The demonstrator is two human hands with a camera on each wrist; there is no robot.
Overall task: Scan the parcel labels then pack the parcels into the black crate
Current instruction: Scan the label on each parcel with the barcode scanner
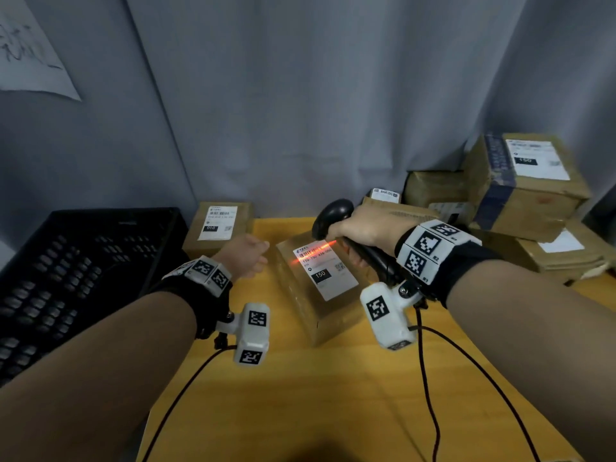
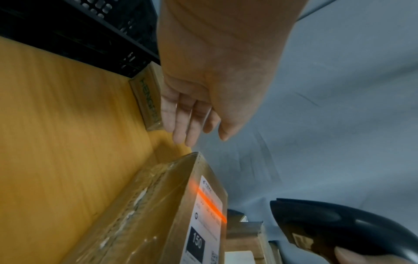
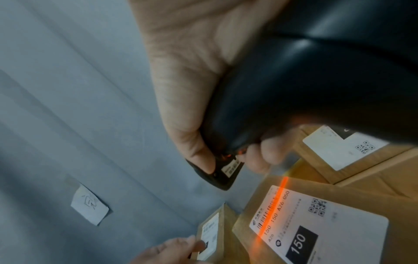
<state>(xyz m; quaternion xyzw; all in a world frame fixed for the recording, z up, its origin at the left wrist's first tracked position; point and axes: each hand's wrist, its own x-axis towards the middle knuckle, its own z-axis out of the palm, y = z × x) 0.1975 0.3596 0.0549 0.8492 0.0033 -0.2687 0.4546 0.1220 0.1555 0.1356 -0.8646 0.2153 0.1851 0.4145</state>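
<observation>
The yellow wooden surface [image 1: 333,395] spreads out beneath both my hands. The black crate [image 1: 83,261] stands beyond my left fingers, on their outer side, its floor bare as far as I can see. A stack of brown parcels [image 1: 520,195] is piled past my right hand, well apart from the crate.

The parcel marked 150 [image 1: 320,288] lies flat between my two hands, label up, just under my right fingers. A smaller parcel marked 010 [image 1: 218,228] sits just beyond my left fingertips, beside the crate's near corner.

My right hand [image 1: 366,228] is wrapped tightly round the handle of the black scanner [image 1: 333,215], forefinger at the trigger, and the scanner's red line [image 3: 271,209] falls across the barcode [image 3: 267,212] on the 150 label [image 1: 325,271].

My left hand [image 1: 245,255] hovers beside that parcel with fingers [image 2: 181,121] loose and nearly straight, gripping nothing and touching nothing.

I judge I am at the scanning step for the 150 parcel. Packing looks barely begun. Next I would need the read confirmed, then my free left hand should take the parcel by its sides and carry it over the crate wall, setting it flat in a corner so the rest will fit.
</observation>
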